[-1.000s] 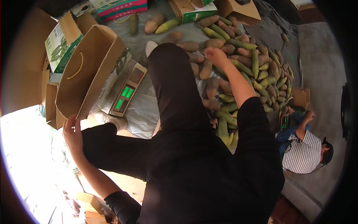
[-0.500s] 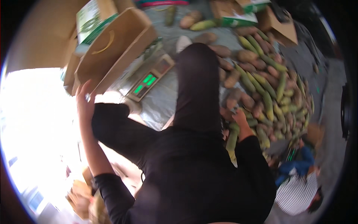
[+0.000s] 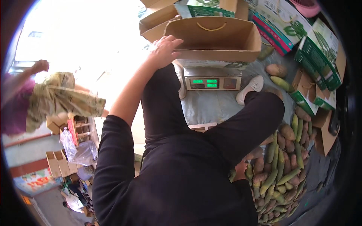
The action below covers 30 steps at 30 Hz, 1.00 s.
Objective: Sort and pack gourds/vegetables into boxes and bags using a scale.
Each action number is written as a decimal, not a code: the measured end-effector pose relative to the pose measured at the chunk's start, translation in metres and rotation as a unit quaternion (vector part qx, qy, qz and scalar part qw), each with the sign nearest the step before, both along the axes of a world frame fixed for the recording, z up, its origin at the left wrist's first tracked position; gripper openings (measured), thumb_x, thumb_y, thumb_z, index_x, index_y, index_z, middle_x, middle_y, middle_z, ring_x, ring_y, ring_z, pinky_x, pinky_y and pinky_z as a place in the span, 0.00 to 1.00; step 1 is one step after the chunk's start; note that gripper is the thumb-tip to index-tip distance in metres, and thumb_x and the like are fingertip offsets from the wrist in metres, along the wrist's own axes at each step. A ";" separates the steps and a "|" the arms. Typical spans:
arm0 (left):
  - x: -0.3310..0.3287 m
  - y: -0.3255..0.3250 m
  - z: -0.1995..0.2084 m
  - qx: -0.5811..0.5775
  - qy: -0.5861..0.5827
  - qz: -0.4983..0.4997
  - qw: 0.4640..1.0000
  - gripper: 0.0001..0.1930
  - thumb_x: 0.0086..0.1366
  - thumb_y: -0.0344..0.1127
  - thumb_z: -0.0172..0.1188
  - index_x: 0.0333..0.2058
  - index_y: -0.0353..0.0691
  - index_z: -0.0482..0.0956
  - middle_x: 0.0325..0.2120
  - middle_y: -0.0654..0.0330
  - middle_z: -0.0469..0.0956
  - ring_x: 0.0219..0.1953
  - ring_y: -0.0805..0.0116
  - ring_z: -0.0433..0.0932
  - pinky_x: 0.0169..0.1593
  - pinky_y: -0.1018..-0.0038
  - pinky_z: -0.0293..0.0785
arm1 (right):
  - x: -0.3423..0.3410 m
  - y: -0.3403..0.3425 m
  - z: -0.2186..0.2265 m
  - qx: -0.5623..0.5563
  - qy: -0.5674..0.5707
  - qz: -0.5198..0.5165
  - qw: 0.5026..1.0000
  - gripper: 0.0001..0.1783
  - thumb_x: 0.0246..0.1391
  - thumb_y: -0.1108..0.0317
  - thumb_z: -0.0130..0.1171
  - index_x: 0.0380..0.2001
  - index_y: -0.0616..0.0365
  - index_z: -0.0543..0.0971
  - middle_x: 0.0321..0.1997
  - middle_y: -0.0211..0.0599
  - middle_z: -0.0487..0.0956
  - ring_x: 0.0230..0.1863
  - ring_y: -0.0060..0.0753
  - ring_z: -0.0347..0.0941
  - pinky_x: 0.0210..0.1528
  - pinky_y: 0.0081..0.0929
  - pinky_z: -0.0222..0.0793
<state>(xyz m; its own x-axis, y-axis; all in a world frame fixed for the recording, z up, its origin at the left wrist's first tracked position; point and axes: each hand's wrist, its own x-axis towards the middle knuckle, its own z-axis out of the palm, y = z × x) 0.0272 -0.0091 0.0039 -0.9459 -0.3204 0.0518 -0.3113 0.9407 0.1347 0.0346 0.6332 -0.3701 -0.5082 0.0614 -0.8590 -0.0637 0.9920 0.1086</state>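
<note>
My left hand (image 3: 164, 52) rests on the left end of an open-topped cardboard carton (image 3: 226, 55) with a yellow cord handle, its fingers stretched over the edge. The carton sits over a digital scale (image 3: 213, 82) with a lit green display, between my feet. Low on the right, my right hand (image 3: 240, 170) is curled among the vegetables, at the near edge of the heap. Its fingers are partly hidden, and what they hold cannot be made out. The heap mixes long green cucumbers (image 3: 280, 164) with brownish, potato-like vegetables (image 3: 287, 132).
More green-and-white printed cartons (image 3: 320, 56) stand at the far right, beside an open brown box (image 3: 325, 132). A loose brown vegetable (image 3: 276, 70) lies on the grey sheet (image 3: 203, 109). At the left is another person (image 3: 56, 96) in camouflage-patterned clothing, with boxes (image 3: 60, 164) behind.
My view has swung left, bringing the carton and scale toward the centre and another person into sight. My left hand stays at the carton's end; my right hand remains at the heap.
</note>
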 end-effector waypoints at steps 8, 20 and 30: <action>-0.012 0.003 -0.001 -0.025 -0.013 0.021 0.999 0.23 0.52 0.37 0.61 0.49 0.46 0.72 0.44 0.58 0.71 0.49 0.57 0.68 0.51 0.62 0.65 | -0.011 -0.017 0.001 -0.131 0.074 -0.100 0.984 0.34 0.41 0.71 0.61 0.55 0.52 0.63 0.55 0.42 0.63 0.54 0.45 0.62 0.49 0.39 0.65; -0.038 0.020 -0.006 0.031 -0.165 0.082 0.982 0.25 0.53 0.41 0.59 0.52 0.50 0.69 0.48 0.58 0.71 0.53 0.60 0.68 0.52 0.61 0.64 | -0.061 -0.026 0.107 -0.173 -0.017 -0.372 0.912 0.31 0.40 0.74 0.58 0.52 0.55 0.64 0.49 0.39 0.67 0.48 0.39 0.65 0.43 0.35 0.65; -0.048 0.009 -0.064 0.033 -0.166 0.063 0.984 0.11 0.56 0.32 0.52 0.36 0.52 0.80 0.33 0.60 0.79 0.39 0.59 0.78 0.39 0.64 0.75 | -0.242 -0.116 0.271 -0.470 0.319 -0.137 0.811 0.30 0.41 0.71 0.63 0.50 0.67 0.68 0.46 0.38 0.72 0.44 0.29 0.67 0.46 0.25 0.64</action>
<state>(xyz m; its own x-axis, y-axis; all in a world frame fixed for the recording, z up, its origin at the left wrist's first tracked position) -0.0208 0.0002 -0.0605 -0.8602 -0.4277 -0.2776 -0.4613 0.8847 0.0666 -0.2078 0.5171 -0.0993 -0.9461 -0.2821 -0.1589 -0.0547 0.6230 -0.7803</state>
